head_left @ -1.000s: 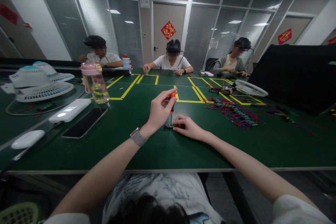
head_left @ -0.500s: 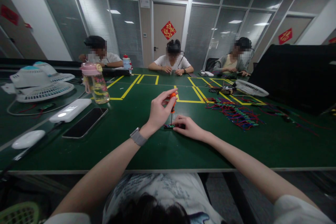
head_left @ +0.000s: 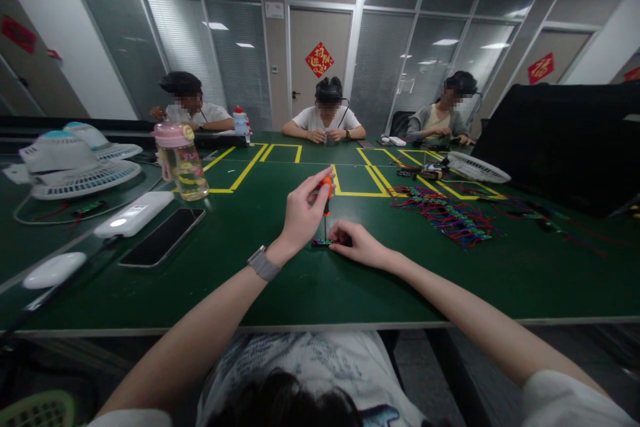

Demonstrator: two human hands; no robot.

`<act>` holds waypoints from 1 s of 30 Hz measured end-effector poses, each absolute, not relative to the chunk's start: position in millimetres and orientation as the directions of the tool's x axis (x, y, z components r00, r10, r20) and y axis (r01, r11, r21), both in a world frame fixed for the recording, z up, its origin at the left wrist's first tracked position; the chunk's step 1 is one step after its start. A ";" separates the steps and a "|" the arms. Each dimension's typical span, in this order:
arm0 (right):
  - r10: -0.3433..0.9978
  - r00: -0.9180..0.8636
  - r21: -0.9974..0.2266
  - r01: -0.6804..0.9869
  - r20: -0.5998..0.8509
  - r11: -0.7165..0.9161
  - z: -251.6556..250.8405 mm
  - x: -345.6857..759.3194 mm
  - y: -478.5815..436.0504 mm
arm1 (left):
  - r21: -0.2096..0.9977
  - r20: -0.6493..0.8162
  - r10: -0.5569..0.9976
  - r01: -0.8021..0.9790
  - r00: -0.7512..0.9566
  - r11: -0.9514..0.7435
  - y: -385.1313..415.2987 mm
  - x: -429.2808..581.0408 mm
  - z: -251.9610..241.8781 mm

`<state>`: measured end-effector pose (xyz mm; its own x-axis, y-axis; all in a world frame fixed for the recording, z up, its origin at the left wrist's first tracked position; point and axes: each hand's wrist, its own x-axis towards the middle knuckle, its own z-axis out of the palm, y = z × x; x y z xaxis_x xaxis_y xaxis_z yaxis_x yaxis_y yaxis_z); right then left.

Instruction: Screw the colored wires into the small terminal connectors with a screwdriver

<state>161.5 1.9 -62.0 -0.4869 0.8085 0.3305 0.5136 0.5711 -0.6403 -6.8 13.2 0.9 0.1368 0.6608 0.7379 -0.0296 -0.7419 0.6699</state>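
Note:
An orange-and-black screwdriver [head_left: 327, 207] stands nearly upright in front of me, its handle held between the thumb and fingers of my left hand [head_left: 304, 207]. The shaft points down to a small green circuit board [head_left: 321, 241] lying on the green table [head_left: 280, 293]; whether the tip meets a screw is too small to tell. My right hand [head_left: 357, 243] rests on the table, with thumb and fingers pinching the board's right end. Those fingers partly hide that end. A grey watch sits on my left wrist.
To the right lies a row of circuit boards [head_left: 445, 213] with red and blue wires. On the left are a phone [head_left: 163, 237], a white power bank [head_left: 134, 213], a drink bottle [head_left: 180, 163] and white fans [head_left: 80, 170]. Several people sit across the table.
Both hands stay in nearly the same place. The fingers of my left hand have shifted slightly on the screwdriver handle, and the view has tilted a little.

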 end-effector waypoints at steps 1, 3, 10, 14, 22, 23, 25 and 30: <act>0.809 -0.485 -0.640 0.515 0.330 0.570 -62.2 161.5 2.2 | 0.657 0.748 0.651 -0.002 0.127 -0.754 12.6 -6.9 1.4; 0.810 -0.483 -0.641 0.515 0.331 0.569 -62.6 161.6 2.8 | 0.605 0.786 0.610 0.079 0.104 -0.792 11.2 -7.7 2.6; 0.808 -0.485 -0.637 0.516 0.335 0.574 -63.3 162.4 3.4 | 0.613 0.780 0.611 0.036 0.133 -0.790 13.2 -9.1 1.0; 0.805 -0.487 -0.633 0.515 0.338 0.578 -63.0 162.1 2.9 | 0.683 0.728 0.664 -0.094 0.167 -0.725 15.0 -7.3 -1.6; 0.763 -0.529 -0.577 0.512 0.371 0.636 -64.2 162.8 3.6 | 0.549 0.815 0.575 0.221 0.073 -0.806 9.8 -10.1 5.9; 0.757 -0.537 -0.571 0.511 0.372 0.643 -64.2 163.3 3.6 | 0.553 0.812 0.577 0.202 0.086 -0.808 10.5 -10.0 5.4; 0.749 -0.552 -0.563 0.510 0.366 0.650 -63.7 164.1 3.4 | 0.586 0.793 0.596 0.107 0.128 -0.803 12.3 -8.9 3.4; 0.749 -0.562 -0.554 0.520 0.351 0.650 -62.1 165.1 2.9 | 0.690 0.722 0.672 -0.091 0.164 -0.718 12.1 -5.4 1.5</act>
